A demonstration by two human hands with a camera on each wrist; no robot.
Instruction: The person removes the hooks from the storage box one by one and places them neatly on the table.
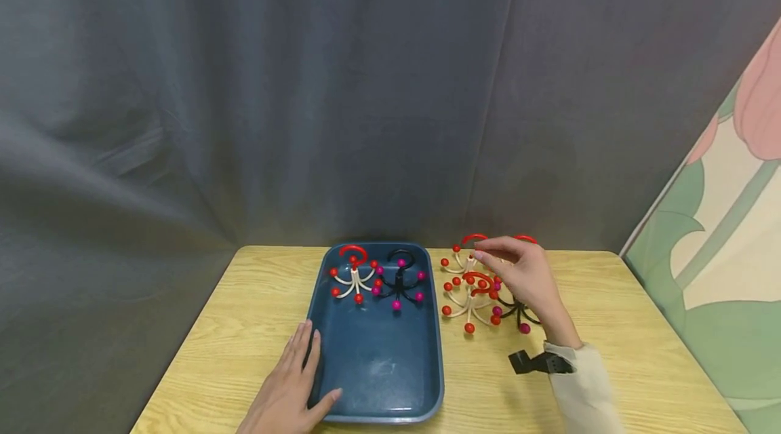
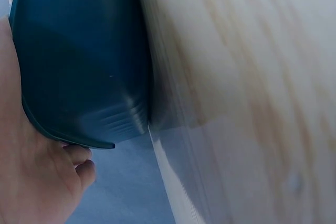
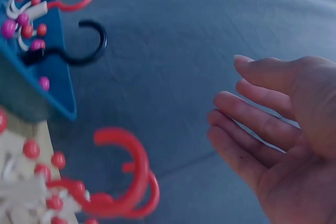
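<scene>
My left hand rests at the left rim of a blue tray, fingers straight along its side and thumb over the edge. My right hand hovers above hangers right of the tray; its fingers are loosely extended with nothing between them. Inside the tray's far end lie a white multi-arm hanger with red hook and red balls, and a black one with magenta balls. On the table sit more white hangers with red hooks and a black hanger, partly hidden by the right hand.
A light wood-grain table carries everything. Behind it hangs a dark grey curtain. To the right stands a panel with a flower print. A black strap goes round the right wrist.
</scene>
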